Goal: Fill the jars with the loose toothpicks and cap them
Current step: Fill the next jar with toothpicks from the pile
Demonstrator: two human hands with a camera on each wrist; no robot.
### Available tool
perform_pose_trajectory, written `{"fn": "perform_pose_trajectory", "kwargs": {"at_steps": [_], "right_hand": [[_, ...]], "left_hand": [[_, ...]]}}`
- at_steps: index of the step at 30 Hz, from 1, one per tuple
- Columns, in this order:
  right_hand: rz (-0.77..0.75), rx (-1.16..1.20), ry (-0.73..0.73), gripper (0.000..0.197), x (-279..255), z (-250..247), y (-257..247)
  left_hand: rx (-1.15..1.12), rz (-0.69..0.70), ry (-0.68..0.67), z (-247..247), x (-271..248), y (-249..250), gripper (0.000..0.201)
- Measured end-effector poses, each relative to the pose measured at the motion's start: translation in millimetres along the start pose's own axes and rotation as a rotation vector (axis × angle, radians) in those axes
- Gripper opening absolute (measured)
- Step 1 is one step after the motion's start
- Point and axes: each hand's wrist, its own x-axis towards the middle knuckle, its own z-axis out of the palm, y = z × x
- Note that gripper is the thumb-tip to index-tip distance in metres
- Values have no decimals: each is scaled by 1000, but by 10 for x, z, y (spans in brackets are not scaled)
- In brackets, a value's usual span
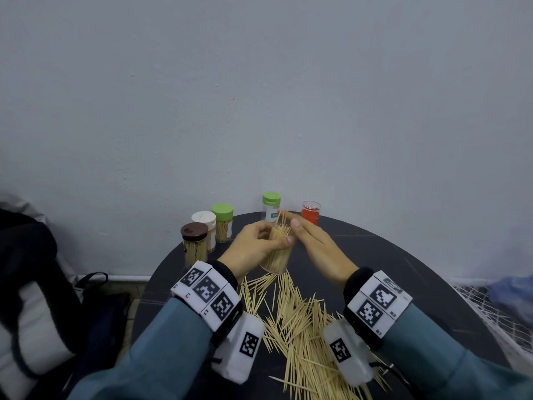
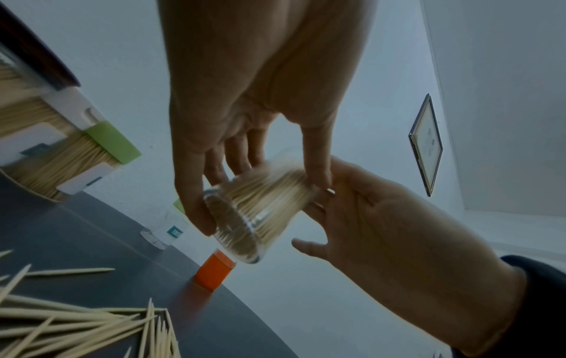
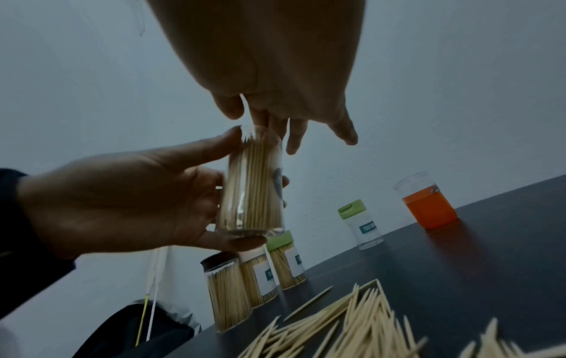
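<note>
My left hand [image 1: 253,246] grips a clear uncapped jar [image 1: 277,255] packed with toothpicks and holds it tilted above the dark round table [image 1: 403,255]. Some toothpick tips stick out of its mouth. My right hand [image 1: 314,243] reaches to that mouth with straight fingers that touch the protruding tips. In the left wrist view the jar [image 2: 260,208] sits between my left fingers [image 2: 190,193] and the right hand [image 2: 383,230]. The right wrist view shows the jar [image 3: 251,184] under my right fingers [image 3: 294,143]. A pile of loose toothpicks [image 1: 300,321] lies below my wrists.
Three capped, filled jars stand at the back left: brown cap [image 1: 193,243], white cap [image 1: 204,219], green cap [image 1: 222,223]. A green-capped jar [image 1: 271,206] and an orange-red container [image 1: 311,213] stand by the wall. A dark bag [image 1: 34,284] sits left of the table.
</note>
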Motion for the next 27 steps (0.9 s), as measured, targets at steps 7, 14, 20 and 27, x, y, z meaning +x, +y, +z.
{"fn": "perform_pose_trajectory", "kwargs": {"at_steps": [7, 14, 20, 27], "right_hand": [[-51, -224, -59, 40, -24, -31, -23], [-134, -322, -40, 44, -32, -96, -97], [-102, -439, -101, 45, -47, -71, -58], [-34, -527, -79, 47, -71, -80, -44]], "left_hand": [[24, 1, 21, -14, 12, -17, 25], [29, 29, 60, -44, 28, -31, 28], [27, 38, 48, -39, 21, -40, 25], [54, 34, 56, -65, 42, -63, 29]]}}
